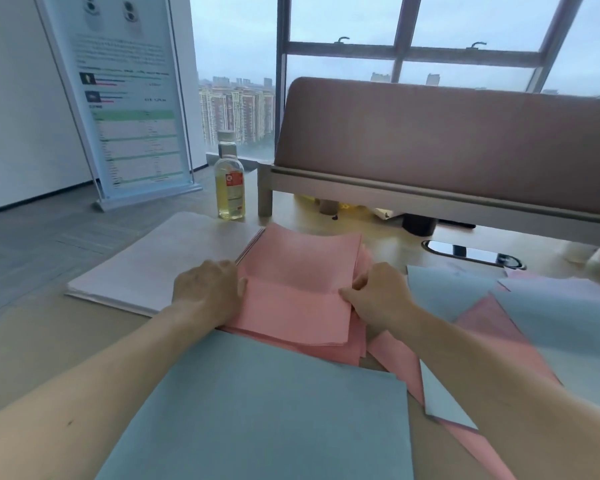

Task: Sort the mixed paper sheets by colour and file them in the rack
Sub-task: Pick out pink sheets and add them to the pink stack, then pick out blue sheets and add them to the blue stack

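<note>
A pink paper stack (298, 296) is gripped at both sides by the left hand (207, 292) and right hand (378, 299), mid-desk (32, 341), where unevenly squared sheets could be spilled among the blue sheets (267, 410).

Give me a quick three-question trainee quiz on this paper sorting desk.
1. What colour is the paper stack held between the left hand and the right hand? A) blue B) pink C) white
2. True or false: the bottle lies on its side.
3. Fill in: the sheet nearest the camera is ____.
Key: 1 B; 2 false, it stands upright; 3 blue.
</note>
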Demonstrator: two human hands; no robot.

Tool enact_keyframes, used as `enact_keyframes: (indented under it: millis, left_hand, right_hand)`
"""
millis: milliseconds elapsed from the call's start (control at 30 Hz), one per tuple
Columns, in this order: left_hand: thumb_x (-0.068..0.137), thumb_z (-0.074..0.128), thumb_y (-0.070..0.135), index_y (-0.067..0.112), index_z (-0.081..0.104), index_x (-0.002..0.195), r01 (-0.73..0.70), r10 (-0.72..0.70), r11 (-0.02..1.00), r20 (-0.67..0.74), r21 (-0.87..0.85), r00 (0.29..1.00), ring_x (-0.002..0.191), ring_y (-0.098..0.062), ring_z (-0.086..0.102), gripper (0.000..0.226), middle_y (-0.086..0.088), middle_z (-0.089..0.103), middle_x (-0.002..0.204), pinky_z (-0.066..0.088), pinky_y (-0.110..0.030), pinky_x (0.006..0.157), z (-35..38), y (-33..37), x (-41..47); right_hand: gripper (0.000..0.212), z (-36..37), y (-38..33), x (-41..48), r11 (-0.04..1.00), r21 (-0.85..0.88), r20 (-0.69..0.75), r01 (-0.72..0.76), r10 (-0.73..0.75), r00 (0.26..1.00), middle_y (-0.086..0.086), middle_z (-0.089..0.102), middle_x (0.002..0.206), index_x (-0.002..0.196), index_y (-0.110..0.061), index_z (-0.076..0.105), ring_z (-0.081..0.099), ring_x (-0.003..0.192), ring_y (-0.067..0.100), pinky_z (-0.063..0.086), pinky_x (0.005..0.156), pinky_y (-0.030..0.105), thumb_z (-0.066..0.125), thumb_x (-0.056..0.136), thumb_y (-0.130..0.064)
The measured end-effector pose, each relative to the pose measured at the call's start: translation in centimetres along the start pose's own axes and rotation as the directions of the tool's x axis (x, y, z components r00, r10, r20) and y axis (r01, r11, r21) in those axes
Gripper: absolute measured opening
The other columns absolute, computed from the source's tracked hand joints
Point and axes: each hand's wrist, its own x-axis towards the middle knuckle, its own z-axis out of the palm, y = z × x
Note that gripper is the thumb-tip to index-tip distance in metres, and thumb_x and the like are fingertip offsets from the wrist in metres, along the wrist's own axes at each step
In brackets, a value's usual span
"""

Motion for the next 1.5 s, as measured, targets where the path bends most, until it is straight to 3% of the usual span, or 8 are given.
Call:
enact_keyframes:
  millis: [200,367,467,633,733,900,1233,1500]
  left_hand:
    - [0.099,0.048,0.043,0.012,0.051,0.122,0.004,-0.005,1.0,-0.029,-0.026,1.0,0.115,-0.034,0.061,0.038,-0.013,0.06,0.123,0.047,-0.039,0.092,0.1,0.6,-0.3]
    - [0.096,0.055,0.037,0.009,0.052,0.124,-0.01,0.01,0.991,0.0,-0.13,1.0,0.118,-0.033,0.056,0.04,-0.015,0.058,0.125,0.046,-0.039,0.096,0.5,1.1,0.6]
    - [0.093,0.059,0.038,0.007,0.055,0.124,0.009,-0.003,0.979,0.028,-0.203,1.0,0.119,-0.032,0.055,0.044,-0.016,0.058,0.126,0.045,-0.036,0.097,0.7,1.6,1.0]
    - [0.093,0.058,0.041,0.01,0.053,0.128,-0.003,0.003,0.993,-0.001,-0.115,1.0,0.122,-0.032,0.052,0.047,-0.015,0.056,0.129,0.046,-0.039,0.1,0.4,2.2,0.6]
    - [0.096,0.055,0.041,0.016,0.052,0.131,-0.143,0.142,0.99,-0.078,-0.007,0.987,0.121,-0.029,0.053,0.043,-0.01,0.057,0.129,0.046,-0.039,0.099,-0.9,4.8,-1.0]
    - [0.1,0.051,0.039,0.018,0.055,0.128,-0.461,0.467,0.881,-0.05,0.105,0.883,0.115,-0.026,0.054,0.036,-0.007,0.058,0.126,0.044,-0.038,0.092,-2.2,12.6,-4.2]
    - [0.102,0.044,0.043,0.019,0.051,0.132,-0.629,0.628,0.764,0.056,0.143,0.776,0.123,-0.028,0.05,0.039,-0.007,0.053,0.132,0.041,-0.038,0.094,-4.1,30.2,-12.2]
    - [0.084,0.067,0.047,0.012,0.06,0.116,-0.315,0.421,0.892,0.336,-0.325,0.843,0.099,-0.025,0.067,0.047,-0.005,0.068,0.11,0.058,-0.036,0.086,-2.4,38.4,-15.0]
  right_hand:
    - [0.021,-0.2,1.0,-0.4,0.997,-0.069,-0.009,0.04,-0.041,0.999,0.009,0.068,0.065,0.073,-0.007,0.069,0.068,0.065,0.025,0.06,0.069,0.037,0.069,0.084,-0.025]
    - [0.04,-0.8,0.6,-0.4,0.979,-0.203,-0.029,0.01,-0.016,0.999,-0.001,0.046,0.062,0.07,-0.014,0.05,0.053,0.068,0.021,0.037,0.054,0.026,0.076,0.077,-0.043]
    - [0.047,-0.9,0.0,-0.8,0.976,-0.214,0.007,0.043,-0.042,0.999,-0.005,0.036,0.06,0.062,-0.024,0.034,0.045,0.07,0.02,0.034,0.054,0.027,0.075,0.082,-0.035]
    - [0.035,-1.5,0.3,-0.9,0.988,-0.154,0.022,0.028,-0.025,0.999,-0.002,0.049,0.066,0.068,-0.017,0.049,0.054,0.073,0.021,0.038,0.054,0.025,0.076,0.082,-0.034]
    - [0.033,-3.6,0.8,-1.8,0.986,-0.164,0.027,0.038,-0.034,0.999,0.007,0.065,0.085,0.087,-0.007,0.065,0.063,0.085,0.024,0.051,0.069,0.03,0.075,0.082,-0.039]
    - [0.05,-9.5,5.0,-5.2,0.911,-0.41,0.064,0.036,-0.011,0.998,0.008,0.062,0.119,0.121,-0.012,0.057,0.06,0.109,0.028,0.051,0.09,0.036,0.064,0.089,-0.051]
    - [0.048,-23.7,20.8,-13.6,0.845,-0.504,-0.005,-0.179,0.205,0.979,0.004,0.059,0.127,0.126,-0.018,0.056,0.054,0.118,0.025,0.048,0.095,0.034,0.063,0.09,-0.049]
    - [0.064,-28.1,28.1,-16.5,0.879,-0.358,-0.078,-0.314,0.307,0.949,0.003,0.054,0.133,0.133,-0.019,0.053,0.048,0.125,0.022,0.041,0.094,0.029,0.074,0.081,-0.051]
